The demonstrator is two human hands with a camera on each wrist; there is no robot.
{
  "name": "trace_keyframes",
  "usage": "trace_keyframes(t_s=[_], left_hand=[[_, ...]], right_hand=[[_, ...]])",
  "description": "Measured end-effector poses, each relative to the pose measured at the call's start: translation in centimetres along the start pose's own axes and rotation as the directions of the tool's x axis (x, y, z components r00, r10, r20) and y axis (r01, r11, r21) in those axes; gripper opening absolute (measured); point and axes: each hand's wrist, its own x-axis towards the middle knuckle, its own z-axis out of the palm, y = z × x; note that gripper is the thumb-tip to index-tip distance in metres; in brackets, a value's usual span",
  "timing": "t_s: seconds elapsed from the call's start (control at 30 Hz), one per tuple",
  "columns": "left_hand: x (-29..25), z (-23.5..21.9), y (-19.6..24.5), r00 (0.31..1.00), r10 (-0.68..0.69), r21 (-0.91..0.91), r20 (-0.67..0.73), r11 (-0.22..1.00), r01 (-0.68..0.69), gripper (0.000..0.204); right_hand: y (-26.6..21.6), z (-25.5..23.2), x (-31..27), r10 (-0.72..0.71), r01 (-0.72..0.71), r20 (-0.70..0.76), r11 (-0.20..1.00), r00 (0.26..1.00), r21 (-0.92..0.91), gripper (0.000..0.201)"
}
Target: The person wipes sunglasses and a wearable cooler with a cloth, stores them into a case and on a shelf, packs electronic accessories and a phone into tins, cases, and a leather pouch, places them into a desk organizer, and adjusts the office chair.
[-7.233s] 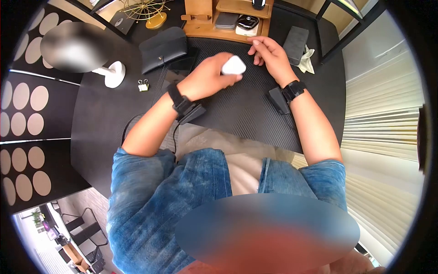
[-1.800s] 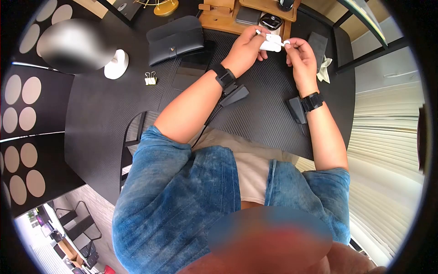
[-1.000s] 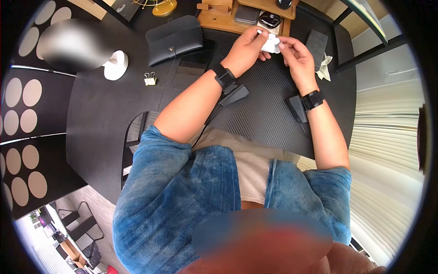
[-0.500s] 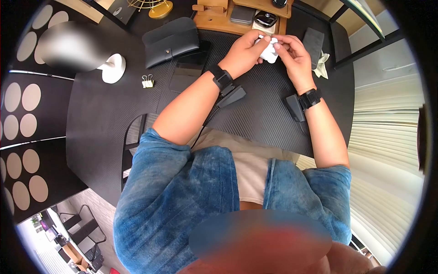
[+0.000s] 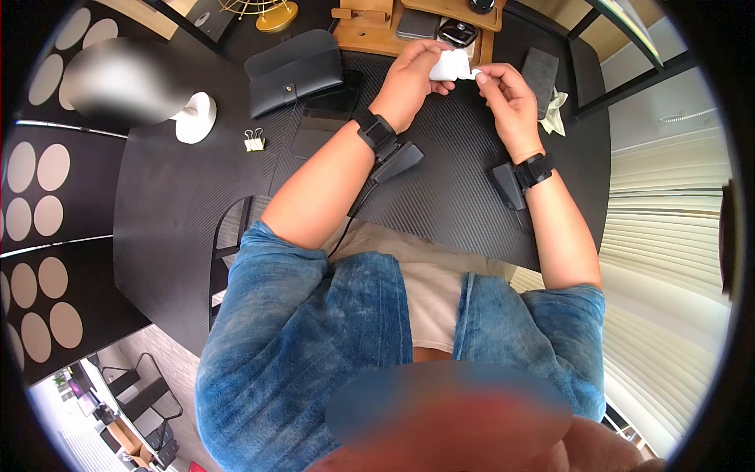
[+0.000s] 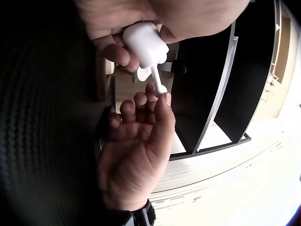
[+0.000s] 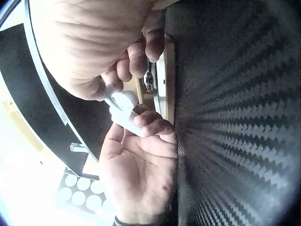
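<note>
A white earbud case [image 5: 448, 66] is held in my left hand [image 5: 405, 90], fingers wrapped on one side and thumb on the other. My right hand [image 5: 511, 102] pinches a white earbud [image 6: 156, 79] by its rounded end between thumb and index finger. The earbud's stem points at the case and reaches its edge in the left wrist view. In the right wrist view the case [image 7: 131, 123] lies against the left fingers, close below the right fingertips. Both hands are above the dark desk, in front of the wooden organizer.
A wooden organizer [image 5: 370, 39] stands at the back with a glossy black case [image 5: 458, 33] on it. To the left lie a black pouch [image 5: 292, 72], a phone [image 5: 324, 126] and a binder clip [image 5: 254, 140]. A dark grey box [image 5: 540, 79] and a cloth [image 5: 554, 112] lie right.
Seven seconds ago the left hand alone held the shut case. The hands met at the opened case half a second ago; now the left has turned the case and shifted left, the earbud between them.
</note>
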Motion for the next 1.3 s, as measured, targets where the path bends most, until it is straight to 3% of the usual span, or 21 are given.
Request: trace_keyframes(t_s=[0.07,0.37,0.63,0.8,1.0,1.07,1.2,1.3], left_hand=[[0.03,-0.07,-0.09,1.000,-0.007,-0.001,0.006,1.000,0.007,0.027],[0.05,-0.16,-0.30,0.999,-0.017,0.057,-0.031,0.998,0.019,0.027],[0.03,0.10,-0.17,0.999,-0.003,0.185,-0.051,0.983,0.013,0.025],[0.17,-0.04,-0.33,0.999,0.039,0.078,-0.027,0.996,-0.037,0.027],[-0.03,0.31,-0.01,0.996,0.085,0.109,-0.015,0.991,-0.083,0.028],[0.09,0.20,-0.15,0.996,0.092,0.092,-0.009,0.992,-0.090,0.027],[0.12,0.10,-0.17,0.994,0.113,0.017,0.007,0.993,-0.113,0.027],[0.15,0.01,-0.10,0.995,0.100,-0.054,0.021,0.994,-0.099,0.027]], right_hand=[[0.10,-0.26,0.02,0.054,-0.052,0.021,0.995,0.998,-0.083,0.013],[0.44,-0.03,0.09,-0.058,0.059,0.076,0.998,0.995,-0.007,0.017],[0.15,0.02,-0.14,0.008,-0.007,0.072,1.000,0.997,-0.014,0.015],[0.16,-0.01,-0.20,0.037,-0.036,0.061,0.999,0.997,-0.026,0.014],[0.30,-0.09,-0.27,0.069,-0.069,0.003,0.992,0.998,-0.105,0.014],[0.29,-0.21,-0.30,0.159,-0.158,0.009,0.984,0.987,-0.078,0.016],[0.21,-0.16,-0.23,0.152,-0.149,0.031,0.986,0.988,-0.081,0.017],[0.24,-0.05,-0.17,0.049,-0.045,0.024,0.989,0.999,-0.139,0.016]])
